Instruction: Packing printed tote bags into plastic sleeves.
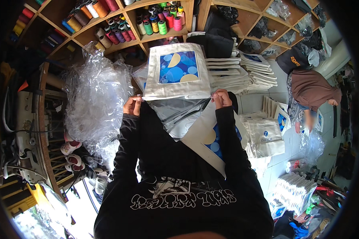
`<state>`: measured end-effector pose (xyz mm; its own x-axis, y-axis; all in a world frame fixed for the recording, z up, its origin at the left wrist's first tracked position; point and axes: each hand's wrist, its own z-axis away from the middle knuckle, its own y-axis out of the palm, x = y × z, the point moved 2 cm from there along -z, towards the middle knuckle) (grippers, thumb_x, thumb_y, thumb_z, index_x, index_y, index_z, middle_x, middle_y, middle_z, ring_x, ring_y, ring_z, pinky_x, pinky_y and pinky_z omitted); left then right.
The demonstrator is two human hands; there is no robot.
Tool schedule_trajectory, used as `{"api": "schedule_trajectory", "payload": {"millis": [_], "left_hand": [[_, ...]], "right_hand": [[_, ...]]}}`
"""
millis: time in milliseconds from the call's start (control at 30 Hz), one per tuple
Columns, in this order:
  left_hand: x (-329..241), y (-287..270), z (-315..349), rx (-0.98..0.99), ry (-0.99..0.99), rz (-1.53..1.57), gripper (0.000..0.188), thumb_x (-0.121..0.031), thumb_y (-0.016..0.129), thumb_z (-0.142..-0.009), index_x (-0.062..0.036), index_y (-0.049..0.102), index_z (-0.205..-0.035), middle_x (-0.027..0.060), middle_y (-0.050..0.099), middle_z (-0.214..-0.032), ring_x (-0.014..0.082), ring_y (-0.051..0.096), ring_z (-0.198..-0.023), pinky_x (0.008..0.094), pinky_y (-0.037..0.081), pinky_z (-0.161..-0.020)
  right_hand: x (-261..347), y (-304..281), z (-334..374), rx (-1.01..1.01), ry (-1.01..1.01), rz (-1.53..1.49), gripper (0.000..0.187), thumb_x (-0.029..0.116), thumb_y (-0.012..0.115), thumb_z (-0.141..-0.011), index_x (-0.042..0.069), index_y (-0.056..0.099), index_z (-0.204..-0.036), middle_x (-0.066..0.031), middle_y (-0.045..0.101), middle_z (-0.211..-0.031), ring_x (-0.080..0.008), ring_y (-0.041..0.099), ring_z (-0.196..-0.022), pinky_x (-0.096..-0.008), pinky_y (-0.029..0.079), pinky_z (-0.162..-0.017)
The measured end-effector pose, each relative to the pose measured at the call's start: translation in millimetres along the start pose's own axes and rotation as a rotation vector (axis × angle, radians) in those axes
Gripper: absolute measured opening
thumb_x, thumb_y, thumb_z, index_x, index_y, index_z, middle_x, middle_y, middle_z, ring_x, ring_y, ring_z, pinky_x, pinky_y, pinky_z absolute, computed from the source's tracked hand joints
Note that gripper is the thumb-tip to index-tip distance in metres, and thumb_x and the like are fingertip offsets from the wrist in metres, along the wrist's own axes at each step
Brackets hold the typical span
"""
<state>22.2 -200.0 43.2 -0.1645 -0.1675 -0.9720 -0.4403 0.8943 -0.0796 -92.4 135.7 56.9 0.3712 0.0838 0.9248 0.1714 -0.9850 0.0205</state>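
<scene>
A cream canvas bag with a blue panel of circles lies flat in front of me, with clear plastic showing along its edges. My left hand is closed in a pinch on its near left corner. At the near right corner my right hand pinches the bag's plastic-covered edge. Just below the bag lie clear plastic sleeves. Another cream bag with a similar blue print rests across my lap, partly hidden by my right arm.
Loose clear plastic is heaped at left. Thread cones fill wooden shelves ahead. Stacked cream bags stand at right, with more folded bags nearer. Farther right, a person sits on the tiled floor beside plastic.
</scene>
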Motion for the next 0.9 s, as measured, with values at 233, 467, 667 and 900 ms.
{"api": "schedule_trajectory", "payload": {"millis": [233,467,667,900], "left_hand": [[8,7,3,-0.144,-0.215,-0.032,0.016,-0.016,0.055,-0.086,0.0,0.057,-0.085,0.0049,0.061,-0.076,0.009,0.056,-0.064,0.0216,0.045,-0.059],[36,10,7,-0.259,-0.515,0.043,0.019,-0.017,0.057,-0.082,0.0023,0.059,-0.079,0.0076,0.062,-0.071,0.0113,0.057,-0.055,0.0212,0.048,-0.054],[38,16,13,-0.365,-0.771,0.193,0.018,-0.017,0.06,-0.079,0.0011,0.06,-0.078,0.0077,0.062,-0.07,0.0112,0.057,-0.059,0.0192,0.048,-0.057],[54,2,19,-0.333,-0.845,0.308,0.017,-0.016,0.063,-0.077,0.0,0.059,-0.08,0.0081,0.062,-0.076,0.0124,0.059,-0.067,0.0197,0.049,-0.058]], "right_hand": [[-13,5,5,-0.108,0.198,-0.054,0.008,0.006,0.054,-0.084,0.001,0.052,-0.079,-0.0039,0.049,-0.093,-0.0112,0.052,-0.075,-0.0256,0.051,-0.058],[-52,2,17,-0.142,0.695,-0.072,0.015,0.008,0.059,-0.079,0.002,0.052,-0.068,-0.006,0.057,-0.078,-0.0133,0.056,-0.06,-0.0249,0.051,-0.055],[-59,-1,19,-0.103,0.89,0.026,0.015,0.006,0.061,-0.076,0.002,0.051,-0.066,-0.0081,0.059,-0.074,-0.015,0.059,-0.061,-0.0236,0.051,-0.057],[-51,2,23,-0.206,0.903,-0.179,0.013,0.002,0.062,-0.076,0.001,0.049,-0.079,-0.0122,0.057,-0.082,-0.0212,0.06,-0.071,-0.0298,0.054,-0.067]]}}
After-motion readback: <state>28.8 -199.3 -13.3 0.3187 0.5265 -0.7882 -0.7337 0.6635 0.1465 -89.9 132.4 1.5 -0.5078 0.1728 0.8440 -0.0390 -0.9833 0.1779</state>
